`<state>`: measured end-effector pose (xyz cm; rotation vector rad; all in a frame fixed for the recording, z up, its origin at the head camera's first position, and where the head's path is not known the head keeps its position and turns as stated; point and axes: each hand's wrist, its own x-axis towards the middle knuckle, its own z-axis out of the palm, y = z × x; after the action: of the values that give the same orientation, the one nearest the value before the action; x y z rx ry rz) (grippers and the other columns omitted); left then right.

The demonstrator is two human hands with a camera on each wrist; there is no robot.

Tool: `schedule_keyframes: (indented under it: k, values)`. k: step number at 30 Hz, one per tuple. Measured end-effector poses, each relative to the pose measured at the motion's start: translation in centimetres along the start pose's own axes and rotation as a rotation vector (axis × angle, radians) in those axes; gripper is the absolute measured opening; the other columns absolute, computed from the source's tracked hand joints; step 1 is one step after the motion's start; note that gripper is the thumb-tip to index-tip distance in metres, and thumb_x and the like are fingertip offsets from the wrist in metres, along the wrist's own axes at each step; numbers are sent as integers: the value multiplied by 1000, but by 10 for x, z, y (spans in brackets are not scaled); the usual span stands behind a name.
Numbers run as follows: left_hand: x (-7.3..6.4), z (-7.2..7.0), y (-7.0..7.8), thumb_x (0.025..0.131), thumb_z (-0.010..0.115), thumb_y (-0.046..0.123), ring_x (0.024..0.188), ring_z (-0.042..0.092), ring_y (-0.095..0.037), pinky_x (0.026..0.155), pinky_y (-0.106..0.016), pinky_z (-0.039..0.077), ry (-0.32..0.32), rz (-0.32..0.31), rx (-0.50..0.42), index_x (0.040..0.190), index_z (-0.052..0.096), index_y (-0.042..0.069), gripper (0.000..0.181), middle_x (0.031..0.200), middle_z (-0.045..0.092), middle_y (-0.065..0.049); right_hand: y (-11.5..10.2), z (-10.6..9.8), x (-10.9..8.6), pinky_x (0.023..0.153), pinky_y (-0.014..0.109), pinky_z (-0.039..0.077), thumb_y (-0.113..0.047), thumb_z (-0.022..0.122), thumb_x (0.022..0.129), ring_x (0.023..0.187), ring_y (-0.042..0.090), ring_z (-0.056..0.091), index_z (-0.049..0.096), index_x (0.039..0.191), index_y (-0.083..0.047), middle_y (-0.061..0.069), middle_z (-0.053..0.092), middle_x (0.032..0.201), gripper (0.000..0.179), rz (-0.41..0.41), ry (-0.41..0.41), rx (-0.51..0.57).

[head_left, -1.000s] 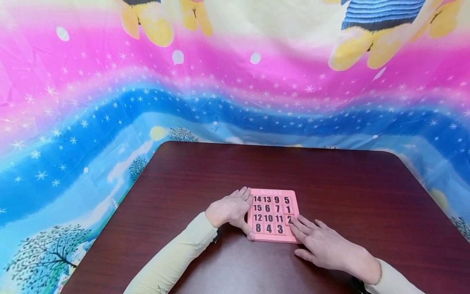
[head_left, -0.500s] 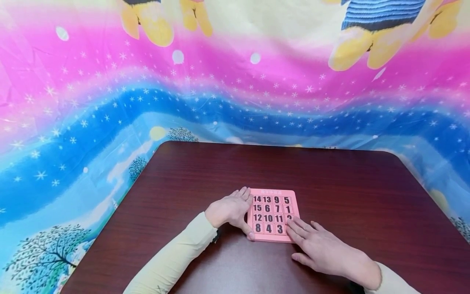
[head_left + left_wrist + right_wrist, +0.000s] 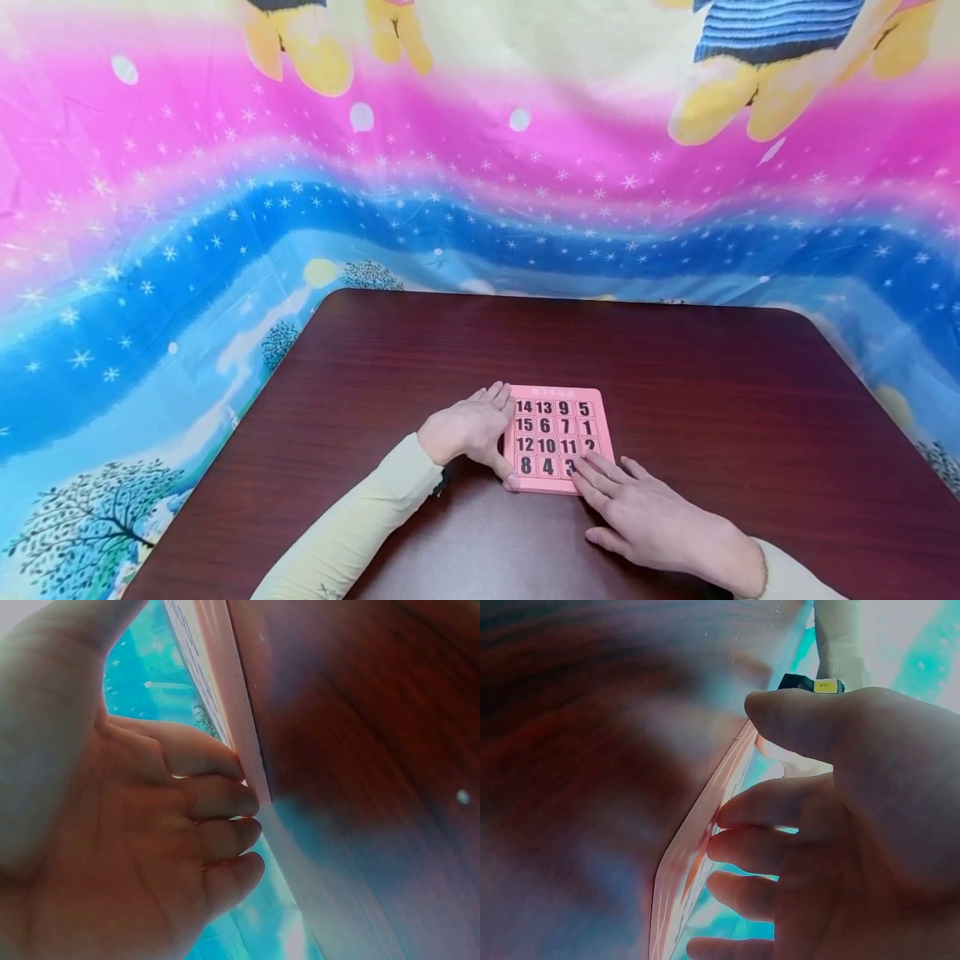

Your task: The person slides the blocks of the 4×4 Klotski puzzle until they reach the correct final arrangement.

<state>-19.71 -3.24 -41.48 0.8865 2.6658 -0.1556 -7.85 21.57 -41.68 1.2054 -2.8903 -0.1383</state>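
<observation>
A pink number sliding puzzle (image 3: 545, 435) lies flat on the dark wooden table, its black-numbered tiles in a grid. My left hand (image 3: 468, 428) rests along the puzzle's left edge, with its fingers extended and the thumb at the near left corner. In the left wrist view its fingertips touch the side of the puzzle frame (image 3: 251, 742). My right hand (image 3: 645, 510) reaches in from the right, fingers nearly straight, fingertips on the near right part of the grid. They cover the lower right corner and parts of the 2 and 3 tiles.
The brown table (image 3: 420, 350) has rounded far corners. A printed cloth (image 3: 480, 167) in pink and blue hangs behind it and along the sides. In the right wrist view a black device with a yellow label (image 3: 817, 684) shows near the other sleeve.
My right fingertips have slid left and toward me, from the 2 tile to beside the 3 tile. The 2 tile now sits flush in its column. My left hand has stayed put.
</observation>
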Motion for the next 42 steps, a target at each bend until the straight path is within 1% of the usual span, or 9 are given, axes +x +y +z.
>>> schedule_keyframes:
  k: [6,16,18,23,25,29,32,38,42]
  values:
    - [-1,0,0,61,74,78,154,12,-25,127,-34,15,3,1,-8,156,23,5,129,165,15,-14,2,-2,0,104,60,44,-46,58,94,139,32,45,53,142,-9,10,49,150,61,26,-43,51]
    - [-2,-1,0,61,74,77,154,11,-24,127,-34,15,0,-1,-15,156,22,5,130,165,14,-14,7,-7,-2,102,60,46,-46,60,93,136,33,49,57,138,-8,13,54,145,58,51,-65,75]
    - [-2,-1,0,61,74,77,154,11,-24,127,-34,15,0,-3,-15,156,22,5,130,165,14,-14,8,-8,-3,102,60,46,-46,60,93,135,33,49,58,137,-8,13,54,144,58,53,-62,77]
    - [-2,-1,1,61,74,77,154,11,-25,127,-34,15,-3,-7,-19,156,22,5,130,165,13,-14,11,-10,-3,102,60,46,-45,59,94,136,32,49,59,136,-8,11,55,144,56,72,-86,102]
    - [-2,-1,1,61,74,77,154,11,-25,127,-34,15,-4,-6,-20,156,22,4,131,165,13,-15,12,-10,-4,102,60,46,-46,59,94,136,32,49,61,134,-8,11,56,143,55,69,-81,94]
    - [-1,-1,0,61,74,77,154,11,-25,127,-34,15,-4,-3,-19,156,22,4,131,165,14,-15,14,-10,-6,99,60,48,-46,60,93,133,33,52,64,130,-8,12,59,139,53,47,-44,57]
    - [-1,-1,0,61,74,77,154,11,-25,127,-35,15,-4,-1,-17,156,22,4,130,165,14,-15,15,-10,-6,97,60,49,-47,60,93,131,33,54,65,129,-9,12,61,138,53,44,-36,51]
    - [-1,-1,1,61,74,77,154,11,-25,127,-34,15,-4,-5,-15,156,22,4,130,165,14,-15,16,-11,-7,96,60,50,-46,61,92,130,33,55,66,128,-9,11,62,136,52,59,-38,43]
    - [-2,-1,1,62,74,77,154,11,-25,127,-34,15,-6,-5,-12,156,23,4,129,165,14,-15,13,-14,-5,99,60,48,-46,61,92,133,33,52,62,132,-7,12,58,140,55,70,-56,59]
